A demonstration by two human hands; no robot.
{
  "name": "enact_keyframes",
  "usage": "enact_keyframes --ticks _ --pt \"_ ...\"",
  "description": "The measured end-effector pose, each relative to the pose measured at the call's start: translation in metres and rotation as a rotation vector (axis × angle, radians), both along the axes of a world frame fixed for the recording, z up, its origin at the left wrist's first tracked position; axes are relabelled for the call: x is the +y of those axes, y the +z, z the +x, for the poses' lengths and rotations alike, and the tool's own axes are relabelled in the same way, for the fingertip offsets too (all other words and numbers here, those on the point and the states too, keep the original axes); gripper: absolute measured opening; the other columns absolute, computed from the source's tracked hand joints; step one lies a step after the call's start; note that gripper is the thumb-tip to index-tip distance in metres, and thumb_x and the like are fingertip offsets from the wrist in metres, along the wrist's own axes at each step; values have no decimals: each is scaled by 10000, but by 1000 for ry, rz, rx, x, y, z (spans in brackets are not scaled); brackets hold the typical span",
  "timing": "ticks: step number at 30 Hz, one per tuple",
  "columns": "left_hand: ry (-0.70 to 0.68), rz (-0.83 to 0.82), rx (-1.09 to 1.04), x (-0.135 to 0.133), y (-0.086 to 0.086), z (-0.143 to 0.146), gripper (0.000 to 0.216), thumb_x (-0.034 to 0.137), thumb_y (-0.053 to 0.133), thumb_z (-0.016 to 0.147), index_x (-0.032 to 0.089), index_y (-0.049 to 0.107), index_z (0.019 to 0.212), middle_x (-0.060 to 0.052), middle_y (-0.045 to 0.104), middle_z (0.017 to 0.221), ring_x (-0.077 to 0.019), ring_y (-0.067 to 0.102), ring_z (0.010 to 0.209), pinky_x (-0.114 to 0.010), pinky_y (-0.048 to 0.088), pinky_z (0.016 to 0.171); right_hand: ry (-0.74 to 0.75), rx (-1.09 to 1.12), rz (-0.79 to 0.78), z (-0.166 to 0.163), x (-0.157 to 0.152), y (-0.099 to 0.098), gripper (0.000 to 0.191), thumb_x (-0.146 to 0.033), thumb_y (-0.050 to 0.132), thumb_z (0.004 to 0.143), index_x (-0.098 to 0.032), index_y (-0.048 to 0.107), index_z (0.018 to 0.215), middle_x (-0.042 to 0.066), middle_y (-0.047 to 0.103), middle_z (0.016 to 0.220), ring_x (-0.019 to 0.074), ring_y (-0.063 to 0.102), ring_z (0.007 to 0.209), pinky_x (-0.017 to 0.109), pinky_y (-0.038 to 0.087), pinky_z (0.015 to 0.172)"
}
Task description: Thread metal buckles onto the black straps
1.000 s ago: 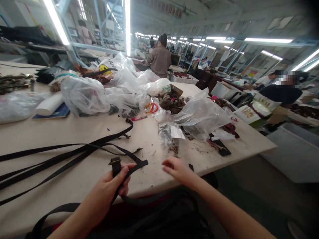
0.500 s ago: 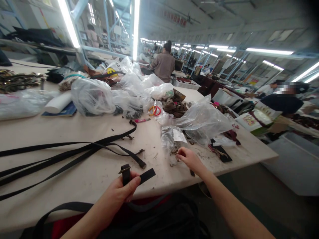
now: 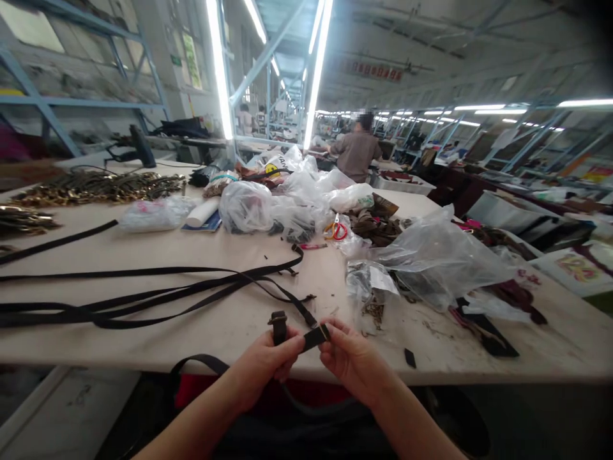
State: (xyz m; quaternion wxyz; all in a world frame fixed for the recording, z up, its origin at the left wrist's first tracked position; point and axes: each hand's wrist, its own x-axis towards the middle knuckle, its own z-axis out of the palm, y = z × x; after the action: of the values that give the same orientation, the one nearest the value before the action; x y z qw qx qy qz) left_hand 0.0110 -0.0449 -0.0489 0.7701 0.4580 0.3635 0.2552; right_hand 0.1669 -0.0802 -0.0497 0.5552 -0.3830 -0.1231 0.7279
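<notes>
My left hand (image 3: 265, 363) is closed around a black strap (image 3: 311, 339) near the table's front edge. A dark buckle (image 3: 277, 317) stands up on the strap's folded part above my thumb. My right hand (image 3: 353, 363) pinches a small brass-coloured metal loop (image 3: 325, 331) at the strap's free end; how far the strap passes through it is too small to tell. More long black straps (image 3: 182, 300) with buckles lie across the table to the left. Beyond my right hand sits a small clear bag (image 3: 372, 310) of metal pieces.
Plastic bags (image 3: 249, 207) and dark brown pieces are heaped across the middle. Scissors (image 3: 336, 229) with red and yellow handles lie by them. Piled brass-coloured hardware (image 3: 105, 186) is at the back left. A large clear bag (image 3: 440, 262) lies on the right; a person (image 3: 357, 153) works farther back.
My right hand has moved from beside the small clear bag to the strap's end, now with a metal loop in its fingers. The view has turned left.
</notes>
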Motion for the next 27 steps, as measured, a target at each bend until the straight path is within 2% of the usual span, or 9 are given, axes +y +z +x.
enact_keyframes --ticks 3,6,9,12,15,17,20,23,27 --pt "-40 63 8 -5 7 -1 318 455 578 753 152 483 786 81 361 483 -66 272 427 -198 231 430 47 -321 183 -3 -10 -6 253 -301 746 654 -177 615 832 -8 581 697 90 547 607 208 477 572" --pt "16 182 38 -10 15 4 330 466 504 804 144 544 867 55 403 551 -83 334 472 -208 285 468 41 -786 504 -3 -17 -4 237 -342 616 783 -227 630 990 49 544 1084 168 519 995 294 428 870" --pt "-5 374 93 -11 20 6 331 423 456 844 168 602 995 -7 540 742 -123 467 618 -230 379 585 79 -862 680 0 -18 8 158 -334 528 848 -236 630 918 39 501 1149 179 468 1072 304 376 927" --pt "14 641 273 -6 24 1 305 357 378 879 173 600 979 -43 603 826 -176 542 771 -265 400 718 58 -686 657 0 -15 22 199 -366 460 885 -211 567 824 24 582 849 151 544 845 312 409 838" --pt "62 827 497 0 30 -5 277 298 329 878 168 560 957 -56 615 775 -195 566 721 -288 413 696 183 -644 535 -6 -7 31 275 -441 452 876 -180 525 830 -34 479 568 99 470 556 251 406 625" --pt "73 918 551 4 34 -7 252 224 347 847 169 549 988 -77 636 854 -209 584 779 -300 424 733 265 -687 467 -11 -2 30 342 -499 486 838 -161 499 787 -60 395 518 63 344 458 199 291 468" --pt "65 988 617 7 32 -5 277 142 373 795 185 570 985 -85 657 945 -227 598 876 -314 429 789 309 -649 433 -16 3 25 394 -547 491 811 -160 454 746 -76 311 510 48 232 441 197 153 411" --pt "12 1034 655 12 24 -3 312 109 398 773 204 589 1000 -72 667 975 -224 604 901 -306 436 798 360 -615 443 -16 4 22 390 -538 496 812 -157 452 744 -67 310 530 48 231 458 199 138 414" --pt "-41 1094 758 19 8 0 309 145 372 829 203 591 1040 -91 659 991 -244 599 909 -342 430 805 275 -569 374 -14 7 22 396 -550 532 779 -168 436 734 -81 281 513 43 197 433 198 121 403"
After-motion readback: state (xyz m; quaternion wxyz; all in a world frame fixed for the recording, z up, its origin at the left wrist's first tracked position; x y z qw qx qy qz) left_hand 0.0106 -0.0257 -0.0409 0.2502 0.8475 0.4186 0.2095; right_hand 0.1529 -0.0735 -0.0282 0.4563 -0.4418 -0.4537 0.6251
